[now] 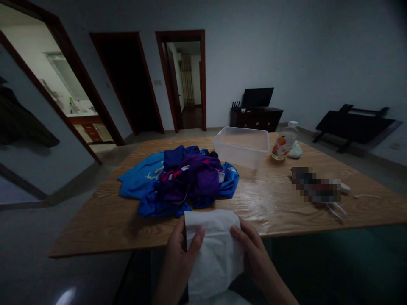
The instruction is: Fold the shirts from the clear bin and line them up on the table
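Between my two hands hangs a white sheet (214,254), thin and creased, which looks like a tissue or cloth. My left hand (182,250) pinches its left edge with the thumb on top. At the upper right corner my right hand (251,245) grips it the same way. The sheet is held in front of the table's near edge, its lower part hanging down. Just beyond it lies a heap of blue and purple clothes (193,178), crumpled on the wooden table (254,212).
Behind the clothes stands a clear plastic bin (241,146). To its right are a bottle (284,142) with a fruit label and a small pale bundle (295,150). A blurred-out item (316,185) with white cords (337,212) lies on the right side.
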`<state>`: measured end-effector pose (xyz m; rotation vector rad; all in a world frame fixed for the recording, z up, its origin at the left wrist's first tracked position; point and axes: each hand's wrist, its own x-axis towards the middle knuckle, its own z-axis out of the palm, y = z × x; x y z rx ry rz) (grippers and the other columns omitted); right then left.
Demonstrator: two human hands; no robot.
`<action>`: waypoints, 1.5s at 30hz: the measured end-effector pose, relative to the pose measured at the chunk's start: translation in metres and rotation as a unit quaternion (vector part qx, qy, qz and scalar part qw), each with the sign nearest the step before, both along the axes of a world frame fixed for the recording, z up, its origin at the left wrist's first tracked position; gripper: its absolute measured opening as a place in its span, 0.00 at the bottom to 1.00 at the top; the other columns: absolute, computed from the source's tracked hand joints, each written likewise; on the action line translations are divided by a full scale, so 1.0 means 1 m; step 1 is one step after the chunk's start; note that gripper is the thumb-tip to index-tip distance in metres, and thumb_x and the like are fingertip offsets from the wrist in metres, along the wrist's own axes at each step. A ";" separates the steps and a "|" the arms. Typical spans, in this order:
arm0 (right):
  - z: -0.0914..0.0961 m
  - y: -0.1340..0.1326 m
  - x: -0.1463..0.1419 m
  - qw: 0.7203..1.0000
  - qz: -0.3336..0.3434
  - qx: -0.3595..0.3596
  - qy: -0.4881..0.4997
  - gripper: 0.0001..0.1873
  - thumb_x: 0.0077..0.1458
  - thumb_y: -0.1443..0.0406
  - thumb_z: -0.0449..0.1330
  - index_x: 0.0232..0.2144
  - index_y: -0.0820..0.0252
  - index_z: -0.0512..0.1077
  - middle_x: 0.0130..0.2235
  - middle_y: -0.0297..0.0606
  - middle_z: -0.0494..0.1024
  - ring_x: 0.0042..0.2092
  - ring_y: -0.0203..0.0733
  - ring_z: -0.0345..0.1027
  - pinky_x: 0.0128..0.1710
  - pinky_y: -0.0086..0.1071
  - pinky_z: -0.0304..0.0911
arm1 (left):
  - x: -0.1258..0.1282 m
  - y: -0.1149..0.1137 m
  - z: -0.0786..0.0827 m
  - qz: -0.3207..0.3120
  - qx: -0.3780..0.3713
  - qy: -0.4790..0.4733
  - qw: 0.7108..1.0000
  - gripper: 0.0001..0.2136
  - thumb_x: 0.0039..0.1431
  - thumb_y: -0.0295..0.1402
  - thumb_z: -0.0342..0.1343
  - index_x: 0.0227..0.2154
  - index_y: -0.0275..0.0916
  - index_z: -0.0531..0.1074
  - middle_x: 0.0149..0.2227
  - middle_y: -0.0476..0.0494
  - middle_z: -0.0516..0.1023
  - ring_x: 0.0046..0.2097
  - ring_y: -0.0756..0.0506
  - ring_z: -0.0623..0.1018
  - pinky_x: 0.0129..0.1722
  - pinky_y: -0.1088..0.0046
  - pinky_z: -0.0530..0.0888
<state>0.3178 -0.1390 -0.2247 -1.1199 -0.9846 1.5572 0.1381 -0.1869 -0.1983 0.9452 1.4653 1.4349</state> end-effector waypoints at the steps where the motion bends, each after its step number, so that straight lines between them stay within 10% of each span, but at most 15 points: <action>1: 0.001 0.001 -0.002 1.000 -0.005 0.004 -0.004 0.35 0.44 0.37 0.75 0.46 0.52 0.85 0.54 0.43 0.84 0.61 0.63 0.72 0.64 0.50 0.65 | -0.002 0.001 0.001 0.000 0.003 -0.002 1.000 0.27 0.60 0.54 0.67 0.50 0.37 0.77 0.49 0.36 0.85 0.50 0.37 0.84 0.50 0.68 0.80; 10: -0.008 0.026 -0.006 0.977 0.080 0.161 -0.115 0.27 0.64 0.42 0.64 0.48 0.57 0.80 0.38 0.39 0.81 0.39 0.46 0.73 0.40 0.34 0.69 | -0.017 0.025 -0.033 0.005 0.022 0.075 0.997 0.23 0.66 0.51 0.62 0.52 0.38 0.75 0.52 0.36 0.83 0.53 0.38 0.82 0.52 0.68 0.77; 15: -0.026 0.036 0.006 0.977 0.062 0.156 -0.132 0.28 0.63 0.43 0.64 0.54 0.55 0.78 0.47 0.41 0.82 0.50 0.53 0.74 0.50 0.38 0.69 | -0.029 0.028 -0.048 -0.057 0.008 0.116 0.992 0.16 0.65 0.42 0.60 0.51 0.39 0.76 0.50 0.37 0.82 0.52 0.38 0.80 0.52 0.66 0.75; 20: -0.029 0.043 0.022 0.965 0.109 0.203 -0.129 0.13 0.66 0.54 0.59 0.39 0.55 0.78 0.38 0.36 0.77 0.43 0.46 0.69 0.48 0.35 0.66 | -0.035 0.025 -0.038 -0.128 0.062 0.177 0.974 0.11 0.64 0.33 0.51 0.32 0.40 0.78 0.36 0.42 0.79 0.43 0.41 0.78 0.45 0.69 0.73; 34: 0.029 0.021 0.022 0.989 0.117 0.065 0.062 0.28 0.58 0.39 0.61 0.43 0.54 0.78 0.46 0.46 0.79 0.43 0.53 0.73 0.36 0.38 0.68 | -0.014 0.000 0.006 -0.061 0.061 -0.058 0.995 0.23 0.61 0.56 0.64 0.46 0.42 0.79 0.49 0.40 0.82 0.50 0.40 0.80 0.49 0.70 0.75; 39: 0.043 0.013 0.011 0.993 0.083 0.060 0.061 0.21 0.53 0.51 0.75 0.43 0.51 0.75 0.39 0.35 0.77 0.31 0.38 0.69 0.26 0.30 0.63 | -0.015 -0.002 0.029 -0.027 0.030 -0.100 0.994 0.33 0.53 0.69 0.61 0.40 0.40 0.78 0.40 0.39 0.82 0.40 0.39 0.81 0.39 0.68 0.77; 45: 0.038 0.006 0.004 0.992 0.074 0.038 0.099 0.26 0.55 0.52 0.74 0.51 0.48 0.72 0.41 0.34 0.77 0.30 0.37 0.70 0.26 0.29 0.65 | -0.010 0.008 0.021 0.022 0.031 -0.071 0.997 0.33 0.49 0.59 0.72 0.50 0.41 0.77 0.39 0.42 0.83 0.39 0.41 0.83 0.38 0.72 0.78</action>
